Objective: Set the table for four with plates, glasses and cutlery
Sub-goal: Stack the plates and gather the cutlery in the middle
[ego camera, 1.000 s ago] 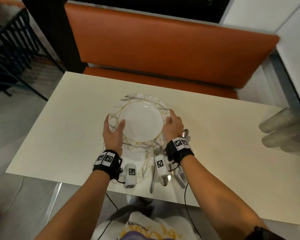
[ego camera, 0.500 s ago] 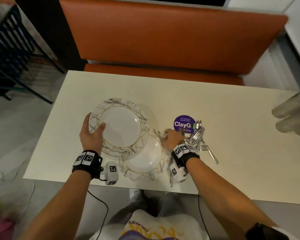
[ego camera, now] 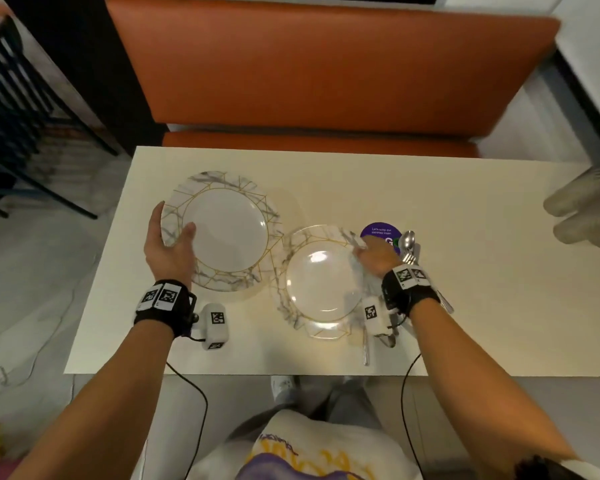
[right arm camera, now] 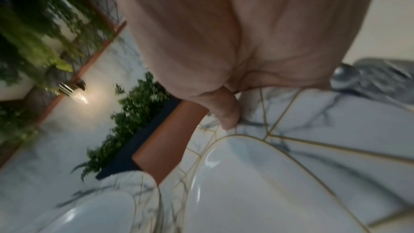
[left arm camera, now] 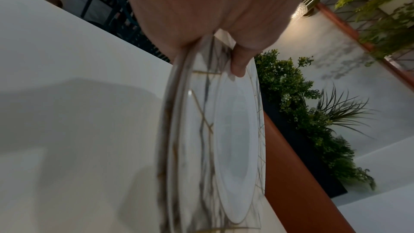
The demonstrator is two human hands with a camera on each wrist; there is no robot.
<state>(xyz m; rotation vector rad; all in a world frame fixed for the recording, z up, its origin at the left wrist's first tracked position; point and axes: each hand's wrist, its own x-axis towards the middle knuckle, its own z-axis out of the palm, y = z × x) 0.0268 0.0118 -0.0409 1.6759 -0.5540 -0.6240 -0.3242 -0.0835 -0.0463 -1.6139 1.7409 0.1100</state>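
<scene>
Two lots of white marble-and-gold plates are over the cream table [ego camera: 465, 289]. My left hand [ego camera: 172, 233] grips the near-left rim of the left plates [ego camera: 227, 230], thumb on top. In the left wrist view they are stacked plates [left arm camera: 224, 139] held tilted above the table, my left hand [left arm camera: 224, 45] pinching their rim. My right hand [ego camera: 366, 249] pinches the far-right rim of the right plate [ego camera: 321, 285]; the right wrist view shows my thumb [right arm camera: 228, 112] on that plate [right arm camera: 291, 174]. Whether it touches the table I cannot tell. Spoons and forks [ego camera: 409, 245] lie just right of that hand.
A purple round sticker [ego camera: 378, 232] lies beyond the right plate. A cutlery handle [ego camera: 366, 348] points to the near table edge. Clear stacked glasses [ego camera: 586, 209] lie at the far right. An orange bench [ego camera: 326, 71] runs along the far side; a dark chair [ego camera: 14, 98] stands left.
One stack held by both hands has split. My left hand carried its plates leftward; the right hand kept one plate, and the two no longer overlap.
</scene>
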